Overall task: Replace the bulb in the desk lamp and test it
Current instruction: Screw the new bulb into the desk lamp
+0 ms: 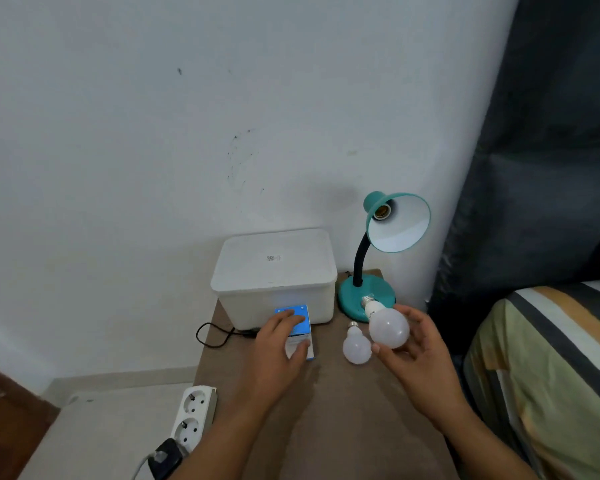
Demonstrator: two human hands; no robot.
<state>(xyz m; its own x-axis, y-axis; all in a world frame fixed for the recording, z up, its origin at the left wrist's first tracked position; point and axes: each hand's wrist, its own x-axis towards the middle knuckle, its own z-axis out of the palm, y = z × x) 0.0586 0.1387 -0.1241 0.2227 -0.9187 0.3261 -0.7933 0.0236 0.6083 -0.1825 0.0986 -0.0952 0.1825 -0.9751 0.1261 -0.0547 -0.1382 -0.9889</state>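
Right hand (414,344) cradles the larger bulb (388,327) in curled fingertips, screw base aimed at the lamp. I see the teal desk lamp (378,244) with its socket (381,212) bare, so removal looks done; fitting and testing remain. A smaller bulb (356,348) lies on the desk (326,410). My left hand (279,341) grips the blue bulb box (298,332) beside the white container (274,271).

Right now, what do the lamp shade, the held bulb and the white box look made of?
Lamp shade: probably painted metal, glossy teal outside, smooth white inside.
Held bulb, in the right hand: frosted white globe, glass or plastic, unclear which; shiny metal screw base.
White box: likely plastic, matte, faintly translucent, rounded moulded corners.
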